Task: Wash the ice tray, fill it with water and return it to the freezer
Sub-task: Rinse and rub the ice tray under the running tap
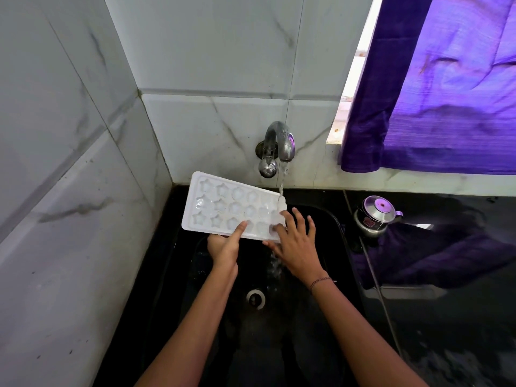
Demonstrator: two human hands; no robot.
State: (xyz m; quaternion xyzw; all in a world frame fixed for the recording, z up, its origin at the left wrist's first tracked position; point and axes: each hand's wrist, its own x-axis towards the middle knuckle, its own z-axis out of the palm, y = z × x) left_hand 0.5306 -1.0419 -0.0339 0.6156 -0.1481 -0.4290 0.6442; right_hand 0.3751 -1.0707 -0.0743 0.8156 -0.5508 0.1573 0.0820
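- One white ice tray [223, 208] is held tilted over the sink, its right end under the running water and its left end up near the corner of the wall.
- The tray has three rows of moulds, star shapes at the left and round ones further right. The right end is blurred by water, so I cannot give a full count.
- Some moulds look glossy and wet; I cannot tell how much water is in each.
- Two bare hands are on the tray.
- The left hand [223, 248] grips the near edge, with one digit lying on top and the rest underneath.
- The right hand [297, 243] is spread wide with fairly straight fingers, its fingertips on the tray's wet right end. A thin band circles that wrist.
- One stream of water [282, 188] falls onto the tray's right corner and spills off below it.
- One chrome tap [279, 143] is fixed to the tiled wall, just above the tray.
- One black sink [279, 344] lies below, with one round drain [255, 298] and splashing water.
- One small steel lidded pot [374, 217] stands on the black counter [446, 331] to the right of the sink.
- One purple curtain [432, 93] hangs over the window.
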